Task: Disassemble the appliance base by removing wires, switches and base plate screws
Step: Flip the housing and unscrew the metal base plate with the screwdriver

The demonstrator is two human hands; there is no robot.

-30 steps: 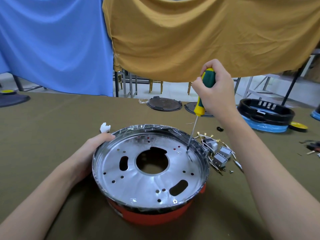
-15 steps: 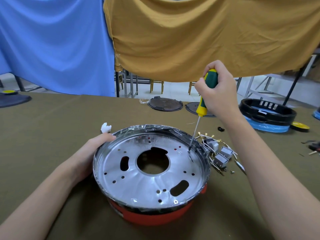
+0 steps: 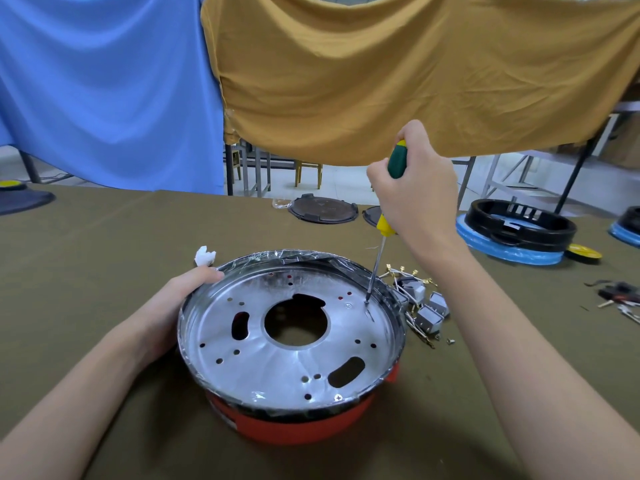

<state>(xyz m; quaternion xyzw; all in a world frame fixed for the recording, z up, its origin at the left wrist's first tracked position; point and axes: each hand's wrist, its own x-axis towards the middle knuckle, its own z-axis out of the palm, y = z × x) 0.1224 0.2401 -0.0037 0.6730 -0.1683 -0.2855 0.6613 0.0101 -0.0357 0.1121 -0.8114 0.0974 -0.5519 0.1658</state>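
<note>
— So, what does the bench look like?

— Olive-brown cloth covers the table [image 3: 104,271]. A blue sheet [image 3: 104,88] and a mustard sheet [image 3: 398,74] hang behind it, with chair and table legs on a pale floor visible under their hems. Dark round lids [image 3: 322,210] lie at the far edge, and a black ring on a blue-wrapped base [image 3: 517,233] sits far right.

— And the appliance base?

— The appliance base [image 3: 294,424], red-sided, sits in the middle near the person, open side up. Its silver base plate [image 3: 277,362] faces upward, with a round centre hole, slots and small holes. One cross-head screw [image 3: 338,397] shows near the front rim.

— The hands?

— The left hand [image 3: 173,306] grips the rim on the left side. The right hand [image 3: 415,192] is wrapped round the green-and-yellow handle of a screwdriver [image 3: 384,230].

— Which way does the tool run?

— Nearly upright, handle tilted slightly right and away, shaft slanting down-left; the tip touches the plate at its far-right part, just inside the rim.

— Anything beside it?

— Removed switches and wires [image 3: 420,306] lie in a heap just right of the base; a white scrap [image 3: 205,256] lies behind the left fingers.
</note>
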